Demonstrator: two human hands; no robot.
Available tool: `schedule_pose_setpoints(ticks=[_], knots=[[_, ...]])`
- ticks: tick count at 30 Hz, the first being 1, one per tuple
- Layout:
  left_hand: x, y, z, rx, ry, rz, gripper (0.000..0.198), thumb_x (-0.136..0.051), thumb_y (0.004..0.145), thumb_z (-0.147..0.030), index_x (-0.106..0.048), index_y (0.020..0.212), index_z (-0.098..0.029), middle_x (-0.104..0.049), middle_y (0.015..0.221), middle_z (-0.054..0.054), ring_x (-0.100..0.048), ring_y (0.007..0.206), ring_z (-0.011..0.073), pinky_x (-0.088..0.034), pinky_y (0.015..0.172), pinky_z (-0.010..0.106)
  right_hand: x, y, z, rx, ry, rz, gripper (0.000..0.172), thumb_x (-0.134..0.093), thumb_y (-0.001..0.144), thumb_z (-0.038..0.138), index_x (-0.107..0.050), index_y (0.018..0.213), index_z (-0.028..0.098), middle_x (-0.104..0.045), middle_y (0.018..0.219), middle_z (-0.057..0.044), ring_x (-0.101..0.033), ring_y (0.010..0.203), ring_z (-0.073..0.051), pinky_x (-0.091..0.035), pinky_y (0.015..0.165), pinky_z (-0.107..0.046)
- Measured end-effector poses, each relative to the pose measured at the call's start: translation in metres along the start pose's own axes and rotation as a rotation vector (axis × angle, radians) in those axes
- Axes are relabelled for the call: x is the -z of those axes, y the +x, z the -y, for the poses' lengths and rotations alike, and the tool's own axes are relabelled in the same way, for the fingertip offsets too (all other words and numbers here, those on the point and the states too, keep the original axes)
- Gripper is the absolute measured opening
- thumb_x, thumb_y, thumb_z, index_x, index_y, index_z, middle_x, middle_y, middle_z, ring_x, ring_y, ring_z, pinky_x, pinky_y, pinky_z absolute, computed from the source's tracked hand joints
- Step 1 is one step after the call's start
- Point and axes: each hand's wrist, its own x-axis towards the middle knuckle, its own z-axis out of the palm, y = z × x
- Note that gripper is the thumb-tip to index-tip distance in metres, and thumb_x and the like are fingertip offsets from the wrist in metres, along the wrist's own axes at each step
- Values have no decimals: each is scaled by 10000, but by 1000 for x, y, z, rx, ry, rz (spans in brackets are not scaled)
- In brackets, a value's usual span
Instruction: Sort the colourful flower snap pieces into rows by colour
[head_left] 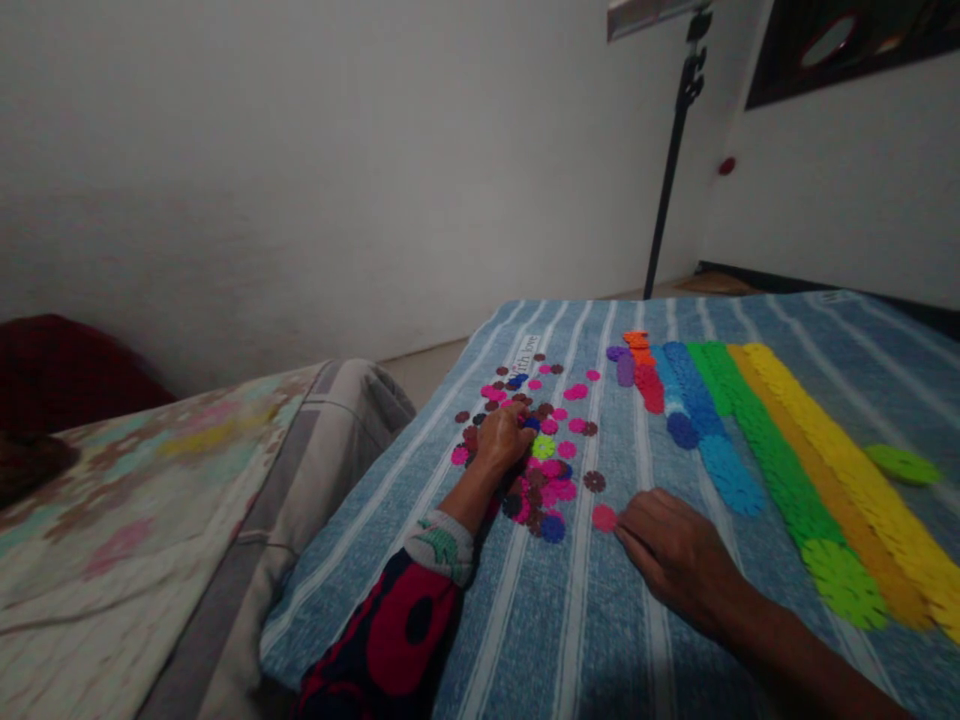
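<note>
My left hand (504, 438) reaches into a loose heap of small notched plastic discs, pink, brown, dark blue and black. Its fingers are curled down among them, and what they hold is hidden. A blue disc (532, 424) shows right at the fingertips, with a lime disc (543, 447) just beside it. Nearer to me, my right hand (679, 555) is closed, its fingertips pinching the edge of a coral-pink disc (604, 518) low over the cloth. A brown disc (594, 482) lies a little beyond that one.
Overlapping rows of discs run down the right: red (646, 385), blue (694, 385), green (780, 470), orange (832, 490) and yellow (847, 450). A lime disc (902, 464) lies farther right. The striped blue cloth (375, 560) covers the surface. Left stands another covered surface (187, 520); behind, a black stand (667, 180).
</note>
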Motion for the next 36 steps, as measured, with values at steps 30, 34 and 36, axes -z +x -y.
schedule_pose_setpoints(ticks=[30,34,36], knots=[[-64,18,-115,-373,-602,182,96,-675,634,-158,-594,686,-151,-486,555,-68,-438,532,75,-332,506,184,6,10,0,-56,-67,-7,169,-579,855,102,-584,705,180,-588,733,-26,-501,726,-178,-375,672,-306],[-83,22,-142,-391,-647,211,106,-687,603,-133,-614,679,-140,-494,571,-60,-447,551,76,-338,509,184,16,2,-7,-110,-33,-21,160,-596,839,88,-588,708,180,-584,728,-22,-519,743,-176,-388,675,-296],[-90,22,-149,-383,-656,236,105,-684,598,-128,-621,681,-138,-506,572,-54,-464,554,83,-351,511,188,19,-5,-10,-121,-24,-26,160,-589,844,95,-584,712,184,-579,727,-20,-517,739,-178,-386,667,-298]])
